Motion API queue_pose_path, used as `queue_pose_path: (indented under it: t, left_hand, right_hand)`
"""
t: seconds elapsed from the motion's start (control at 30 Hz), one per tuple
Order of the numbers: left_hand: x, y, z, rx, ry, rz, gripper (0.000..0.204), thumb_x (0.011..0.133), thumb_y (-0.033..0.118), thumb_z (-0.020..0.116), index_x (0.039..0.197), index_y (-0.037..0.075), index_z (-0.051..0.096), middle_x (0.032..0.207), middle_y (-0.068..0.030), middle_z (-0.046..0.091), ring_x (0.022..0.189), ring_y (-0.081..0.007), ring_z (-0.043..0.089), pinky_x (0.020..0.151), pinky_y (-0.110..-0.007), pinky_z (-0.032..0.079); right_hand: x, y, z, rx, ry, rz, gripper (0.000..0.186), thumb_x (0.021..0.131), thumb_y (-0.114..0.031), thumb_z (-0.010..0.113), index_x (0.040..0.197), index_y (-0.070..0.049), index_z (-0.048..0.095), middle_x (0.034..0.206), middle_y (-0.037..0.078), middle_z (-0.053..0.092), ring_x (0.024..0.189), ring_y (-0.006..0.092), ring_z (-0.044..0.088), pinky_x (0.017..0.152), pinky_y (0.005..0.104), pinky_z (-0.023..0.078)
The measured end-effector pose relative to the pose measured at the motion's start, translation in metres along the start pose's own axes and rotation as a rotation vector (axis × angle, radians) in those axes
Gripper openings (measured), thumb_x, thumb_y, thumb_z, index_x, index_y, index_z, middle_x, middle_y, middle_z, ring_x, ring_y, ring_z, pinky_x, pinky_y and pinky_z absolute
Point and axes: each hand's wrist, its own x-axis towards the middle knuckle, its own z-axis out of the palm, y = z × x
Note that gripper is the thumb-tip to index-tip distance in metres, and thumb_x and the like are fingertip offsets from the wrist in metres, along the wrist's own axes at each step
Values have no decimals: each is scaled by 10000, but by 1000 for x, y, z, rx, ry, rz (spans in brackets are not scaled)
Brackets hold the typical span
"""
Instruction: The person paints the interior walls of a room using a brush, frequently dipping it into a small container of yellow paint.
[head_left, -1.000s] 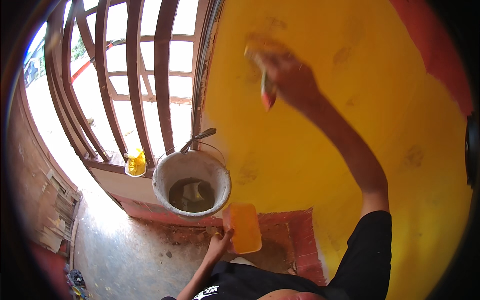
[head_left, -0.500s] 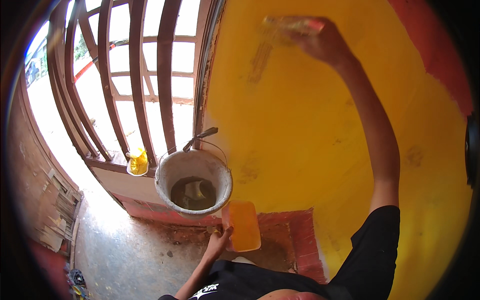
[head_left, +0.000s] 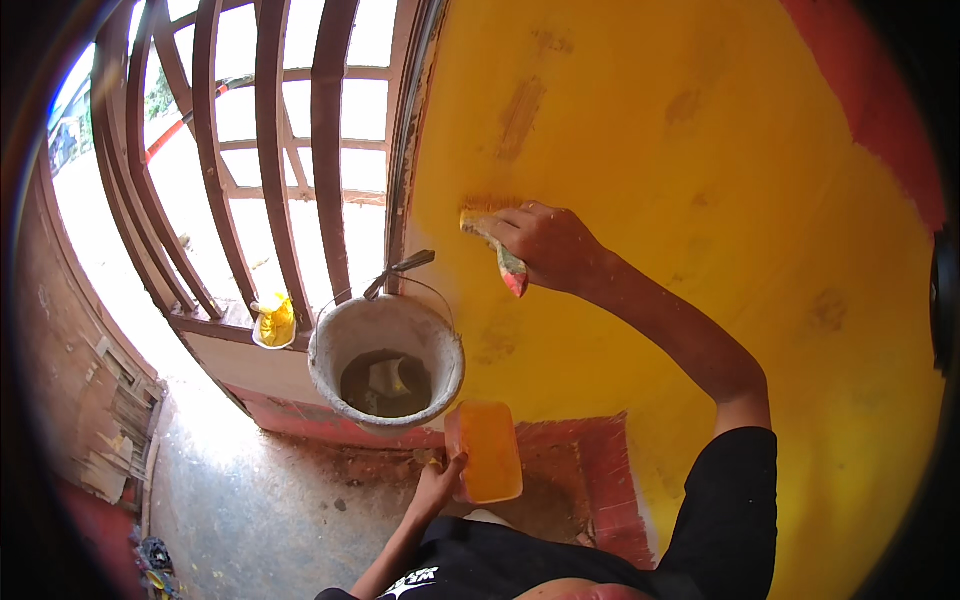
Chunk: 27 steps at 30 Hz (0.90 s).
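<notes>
My right hand (head_left: pixel 545 245) is closed around a paintbrush (head_left: pixel 511 268), whose handle end is red and pale. The brush's bristles meet the yellow wall (head_left: pixel 620 350), to the right of the barred window. Low in front of my body, my left hand (head_left: pixel 437 483) grips the left edge of a plastic tub (head_left: pixel 488 455) that holds orange-yellow paint. Just above and left of the tub hangs a grey bucket (head_left: pixel 328 350) with dark liquid and a pale object inside.
Brown bars (head_left: pixel 270 150) fill the window on the left. A small container with yellow paint (head_left: pixel 275 322) rests on its sill. Red paint covers the wall's upper right corner (head_left: pixel 860 90) and a low band (head_left: pixel 610 490). Below lies a grey floor (head_left: pixel 250 520).
My right hand has come down and to the left along the wall with the brush. My left hand and the tub have stayed in place.
</notes>
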Motion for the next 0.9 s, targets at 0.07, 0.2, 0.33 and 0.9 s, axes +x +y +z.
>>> queue_pose_path:
  t: [0.07, 0.2, 0.33, 0.9]
  left_hand:
    - [-3, 4, -2, 19, 22, -39, 516, 931, 315, 555, 1274, -65, 484, 1163, -186, 612, 1085, -256, 584, 927, -328, 434]
    - [-2, 4, -1, 2, 29, -27, 508, 927, 298, 554, 1284, -56, 476, 1171, -190, 609, 1086, -257, 584, 925, -330, 436]
    - [3, -4, 1, -44, 27, 20, 495, 926, 282, 557, 1275, -60, 478, 1172, -191, 607, 1091, -255, 582, 922, -331, 437]
    - [-3, 13, 2, -27, 38, -22, 488, 928, 294, 561, 1246, -70, 495, 1166, -174, 605, 1086, -236, 577, 919, -322, 433]
  right_hand:
    - [4, 2, -9, 95, -103, 86, 378, 783, -158, 707, 1147, -67, 654, 917, 97, 690, 815, 240, 670, 724, 333, 552]
    - [28, 64, -59, 229, 141, 240, 280, 837, -206, 716, 1094, -98, 697, 919, 87, 721, 778, 215, 691, 714, 310, 553]
    - [57, 140, -120, -131, 434, 214, 254, 863, -160, 676, 1114, -195, 690, 1033, 26, 713, 870, 235, 684, 770, 298, 548]
    - [17, 21, -29, 43, -36, 47, 352, 813, -135, 688, 1163, -113, 658, 876, 101, 668, 776, 240, 663, 704, 348, 555]
